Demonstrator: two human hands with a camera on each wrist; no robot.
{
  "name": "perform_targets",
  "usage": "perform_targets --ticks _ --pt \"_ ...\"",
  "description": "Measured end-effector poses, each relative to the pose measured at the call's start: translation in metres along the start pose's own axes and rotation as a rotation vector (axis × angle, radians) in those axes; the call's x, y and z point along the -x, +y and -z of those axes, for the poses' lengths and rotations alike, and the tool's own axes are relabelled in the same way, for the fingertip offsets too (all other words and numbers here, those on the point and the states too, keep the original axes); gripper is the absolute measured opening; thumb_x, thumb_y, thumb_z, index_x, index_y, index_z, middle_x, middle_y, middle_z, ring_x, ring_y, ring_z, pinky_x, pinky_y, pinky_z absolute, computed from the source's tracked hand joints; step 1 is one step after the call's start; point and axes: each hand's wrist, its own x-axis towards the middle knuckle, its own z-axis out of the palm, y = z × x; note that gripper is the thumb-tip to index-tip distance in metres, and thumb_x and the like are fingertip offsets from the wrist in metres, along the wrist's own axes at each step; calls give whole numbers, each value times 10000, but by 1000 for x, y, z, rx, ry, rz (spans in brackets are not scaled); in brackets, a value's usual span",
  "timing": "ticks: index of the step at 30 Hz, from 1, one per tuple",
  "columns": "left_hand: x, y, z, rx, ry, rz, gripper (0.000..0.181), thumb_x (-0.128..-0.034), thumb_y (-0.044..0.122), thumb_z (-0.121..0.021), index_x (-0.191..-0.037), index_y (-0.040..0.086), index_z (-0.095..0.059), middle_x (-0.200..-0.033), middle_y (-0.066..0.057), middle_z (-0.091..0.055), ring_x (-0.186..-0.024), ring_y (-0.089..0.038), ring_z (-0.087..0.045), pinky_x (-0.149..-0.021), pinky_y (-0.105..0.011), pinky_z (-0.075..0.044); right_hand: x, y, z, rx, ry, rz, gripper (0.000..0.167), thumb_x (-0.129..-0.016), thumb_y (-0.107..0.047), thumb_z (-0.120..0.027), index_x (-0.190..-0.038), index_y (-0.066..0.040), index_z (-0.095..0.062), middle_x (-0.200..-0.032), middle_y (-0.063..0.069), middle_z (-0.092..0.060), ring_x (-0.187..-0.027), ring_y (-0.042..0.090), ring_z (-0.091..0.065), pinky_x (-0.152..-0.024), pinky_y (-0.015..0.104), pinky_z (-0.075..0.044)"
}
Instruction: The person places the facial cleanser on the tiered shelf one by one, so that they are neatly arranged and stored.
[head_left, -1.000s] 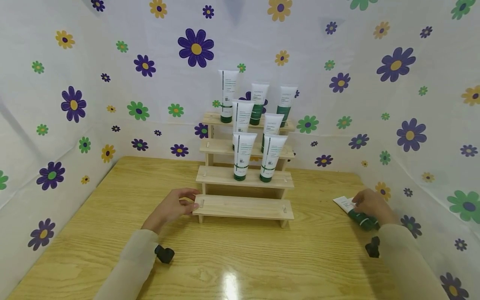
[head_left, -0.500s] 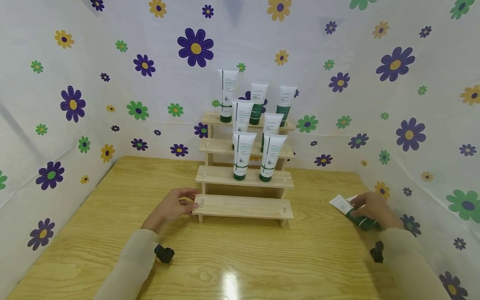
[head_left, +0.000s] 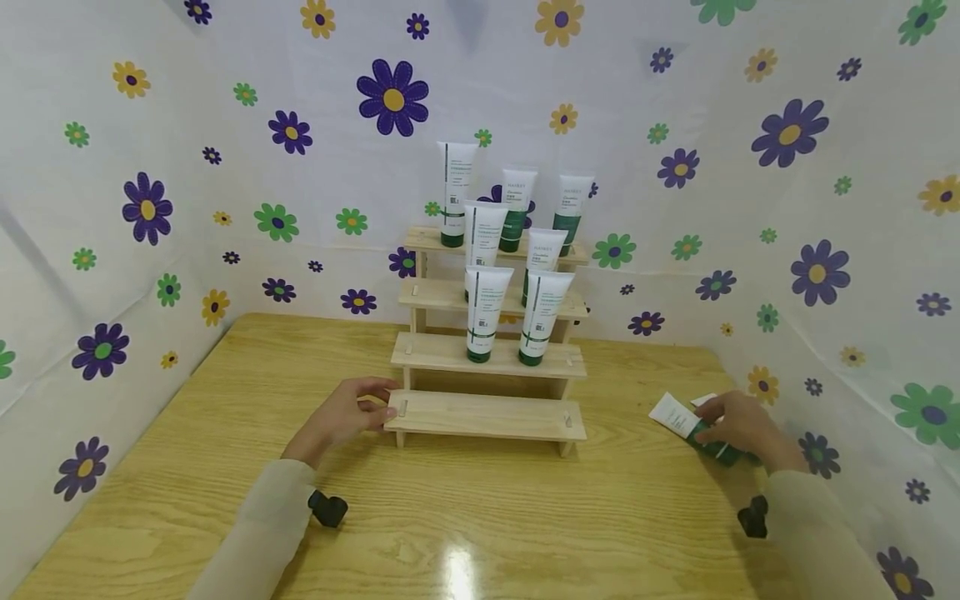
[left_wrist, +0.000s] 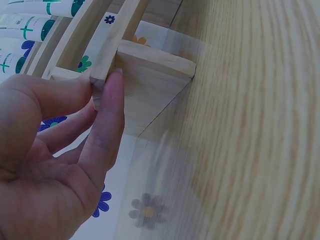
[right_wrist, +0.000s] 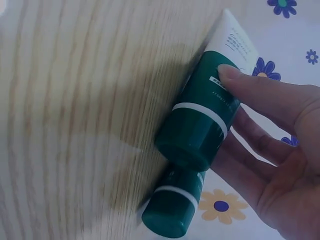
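Observation:
At the right of the table, my right hand (head_left: pixel 738 425) holds a white-and-green squeeze tube (head_left: pixel 677 417), thumb across its front. The right wrist view shows this tube (right_wrist: pixel 200 110) tilted, with the thumb on its green part. A second squeeze tube (right_wrist: pixel 172 205) lies beside and partly behind it. My left hand (head_left: pixel 348 415) pinches the left end of the lowest board of a stepped wooden display stand (head_left: pixel 487 415). In the left wrist view, thumb and index finger (left_wrist: pixel 107 120) grip the board's corner (left_wrist: pixel 102 70).
Upright tubes stand on the upper tiers: three on top, including a tall white tube (head_left: pixel 455 196), two on the second, and two on the third, including a white tube (head_left: pixel 545 317). A flower-print cloth (head_left: pixel 315 183) encloses the wooden table (head_left: pixel 420 517) at the back and sides.
My right hand has shifted the tube slightly left, so its white end sticks out further from the second tube. The left hand has stayed on the stand.

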Motion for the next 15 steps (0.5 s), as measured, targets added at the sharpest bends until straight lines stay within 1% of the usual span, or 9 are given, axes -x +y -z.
perform_targets --ticks 2,4,6,7,10,15 --pt "0 -1 0 3 -3 -1 512 -995 67 -674 -1469 -31 -507 -1319 -263 -592 -989 -193 -709 -841 -379 -647 0 0 -2 -19 20 6 425 -783 -159 -873 -1112 75 -738 -1037 258 -752 -913 371 -713 -780 525 -587" --pt "0 -1 0 5 -6 -2 517 -995 70 -675 -1471 -34 -503 -1324 -267 -590 -992 -195 -710 -843 -381 -646 -1 -1 -5 -59 41 -3 438 -803 -178 -870 -1138 69 -732 -1062 255 -746 -907 342 -717 -729 444 -596" --pt "0 -1 -1 3 -6 1 517 -995 70 -675 -1472 -32 -503 -1328 -267 -589 -995 -196 -710 -843 -383 -646 -2 -5 -6 -126 64 -19 447 -826 -185 -860 -1161 77 -720 -1089 268 -736 -900 314 -725 -687 364 -594" --pt "1 0 -1 1 -5 3 517 -996 72 -675 -1473 -29 -504 -1330 -266 -588 -995 -195 -709 -844 -384 -647 -3 -8 -7 -163 79 -24 449 -838 -184 -854 -1172 82 -714 -1109 281 -730 -902 319 -734 -680 345 -601" --pt "0 0 -1 0 1 11 510 -997 74 -674 -1472 -16 -510 -1335 -263 -585 -996 -194 -708 -847 -389 -646 -3 -18 -8 -249 137 -25 465 -865 -185 -841 -1204 96 -693 -1167 316 -711 -932 354 -747 -697 346 -625" --pt "1 2 -1 -7 4 19 503 -1000 78 -672 -1471 -5 -515 -1342 -258 -578 -1002 -191 -703 -848 -380 -646 -2 -38 -6 -322 214 -10 501 -882 -206 -830 -1254 86 -664 -1247 336 -675 -1041 442 -722 -789 448 -634"
